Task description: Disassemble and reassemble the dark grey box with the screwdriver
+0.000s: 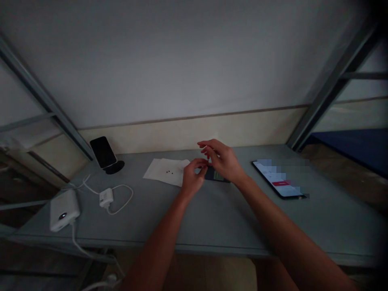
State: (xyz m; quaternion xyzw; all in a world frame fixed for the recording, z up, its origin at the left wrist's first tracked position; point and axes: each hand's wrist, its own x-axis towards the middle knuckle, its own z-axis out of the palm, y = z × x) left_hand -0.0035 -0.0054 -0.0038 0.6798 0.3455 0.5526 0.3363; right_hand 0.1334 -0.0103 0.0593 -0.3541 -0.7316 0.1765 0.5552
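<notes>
My right hand [224, 159] is closed round a small, thin screwdriver [208, 157], of which only a red bit shows between the fingers. Its tip points down at a dark flat device [222, 178] with a greenish area, lying on the table and partly covered by both hands. My left hand [194, 176] pinches thumb and forefinger together close to the screwdriver's lower end, at the device's left side. What those fingertips hold is too small to make out. Left of that hand, several tiny dark screws [169, 172] lie on a white sheet of paper [156, 169].
On the grey table [212, 222], a tablet [277, 180] with a lit screen lies at right. A dark-screened phone [103, 152] leans on a round stand [115, 167] at back left. A white power bank [64, 210] and a cabled white adapter [106, 198] lie nearer.
</notes>
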